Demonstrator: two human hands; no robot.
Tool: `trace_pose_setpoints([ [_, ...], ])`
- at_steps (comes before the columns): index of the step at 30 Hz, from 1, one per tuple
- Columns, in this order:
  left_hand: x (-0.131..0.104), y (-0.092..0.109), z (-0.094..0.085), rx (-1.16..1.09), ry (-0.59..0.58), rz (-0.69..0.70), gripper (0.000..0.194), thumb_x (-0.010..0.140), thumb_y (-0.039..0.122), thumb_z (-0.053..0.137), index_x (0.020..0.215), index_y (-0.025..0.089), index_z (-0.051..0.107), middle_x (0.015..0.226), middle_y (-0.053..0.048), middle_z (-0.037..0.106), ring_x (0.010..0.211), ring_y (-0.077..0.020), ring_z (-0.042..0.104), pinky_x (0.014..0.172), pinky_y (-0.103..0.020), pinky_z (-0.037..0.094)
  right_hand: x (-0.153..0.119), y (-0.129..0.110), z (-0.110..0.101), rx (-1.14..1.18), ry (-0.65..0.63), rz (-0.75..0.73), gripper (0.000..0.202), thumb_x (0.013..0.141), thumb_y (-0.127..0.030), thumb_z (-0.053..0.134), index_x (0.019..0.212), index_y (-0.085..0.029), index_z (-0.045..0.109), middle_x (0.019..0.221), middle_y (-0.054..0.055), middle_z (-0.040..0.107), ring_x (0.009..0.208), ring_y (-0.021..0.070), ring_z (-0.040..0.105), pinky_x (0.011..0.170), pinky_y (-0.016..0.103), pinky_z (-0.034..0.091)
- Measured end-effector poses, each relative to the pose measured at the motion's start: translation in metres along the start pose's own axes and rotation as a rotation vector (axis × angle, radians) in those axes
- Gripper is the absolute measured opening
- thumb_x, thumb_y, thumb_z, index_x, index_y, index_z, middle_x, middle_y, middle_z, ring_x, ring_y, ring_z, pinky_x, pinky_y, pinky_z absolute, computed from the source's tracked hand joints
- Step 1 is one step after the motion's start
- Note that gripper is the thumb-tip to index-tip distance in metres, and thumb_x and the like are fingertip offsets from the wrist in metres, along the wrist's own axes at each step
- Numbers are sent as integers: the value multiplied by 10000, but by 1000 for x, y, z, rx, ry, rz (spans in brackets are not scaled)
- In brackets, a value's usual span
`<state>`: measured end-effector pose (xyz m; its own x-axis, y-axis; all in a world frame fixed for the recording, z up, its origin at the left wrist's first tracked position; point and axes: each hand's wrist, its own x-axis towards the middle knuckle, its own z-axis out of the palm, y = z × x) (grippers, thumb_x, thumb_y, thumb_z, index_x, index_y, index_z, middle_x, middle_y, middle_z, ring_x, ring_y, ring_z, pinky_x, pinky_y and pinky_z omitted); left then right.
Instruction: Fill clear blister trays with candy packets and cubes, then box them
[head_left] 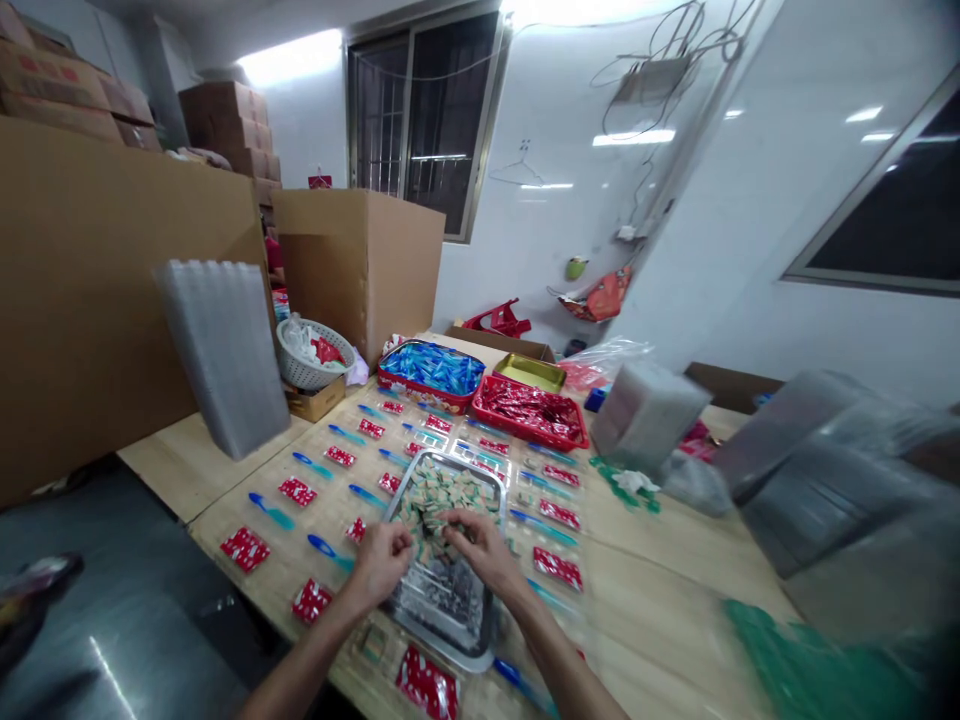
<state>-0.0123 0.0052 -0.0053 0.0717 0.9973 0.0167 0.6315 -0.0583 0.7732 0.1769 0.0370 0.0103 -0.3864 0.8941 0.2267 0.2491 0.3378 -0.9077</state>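
A metal tray (489,640) holds a heap of small pale green and tan pieces (450,490) at its far end, with its bare bottom showing nearer me. At the tray's left edge, my left hand (385,562) is closed, thumb against fingers; whatever it may hold is too small to name. My right hand (484,550) is over the heap, thumb and fingertips close together at the pieces, and I cannot make out what lies between them. Around the tray are clear plastic trays with blue brush-like tools (328,550) and red patterned packets (311,600).
Behind the tray stand a tin of blue wrapped items (433,370), a red basket of red packets (531,410) and a gold tray (530,372). Stacked clear plastic trays (225,360) rise at left, more (649,415) at right. Cardboard boxes (405,260) stand beyond the table.
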Motion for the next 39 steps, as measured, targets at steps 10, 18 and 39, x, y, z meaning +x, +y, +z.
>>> trace_pose_setpoints([
  [10, -13, 7, 5, 93, -156, 61, 171, 639, 137, 564, 713, 152, 718, 657, -23, 666, 653, -172, 579, 626, -254, 398, -54, -20, 15, -480, -251, -5, 226, 768, -101, 461, 855, -175, 655, 802, 34, 669, 755, 163, 583, 697, 251, 399],
  [18, -22, 8, -2, 37, -364, 159, 319, 569, 119, 575, 862, 156, 697, 597, 36, 590, 583, -142, 534, 528, -217, 361, -65, -15, 39, -593, -149, -38, 238, 810, -110, 447, 942, -179, 633, 870, 67, 667, 819, 188, 599, 731, 270, 409],
  [39, -28, 9, 8, 75, -240, 220, 470, 591, 54, 524, 1042, 164, 592, 673, 28, 570, 590, -132, 516, 552, -224, 354, -65, -9, 49, -270, 57, 117, 295, 635, -36, 495, 880, -182, 567, 732, 3, 595, 684, 162, 545, 643, 256, 402],
])
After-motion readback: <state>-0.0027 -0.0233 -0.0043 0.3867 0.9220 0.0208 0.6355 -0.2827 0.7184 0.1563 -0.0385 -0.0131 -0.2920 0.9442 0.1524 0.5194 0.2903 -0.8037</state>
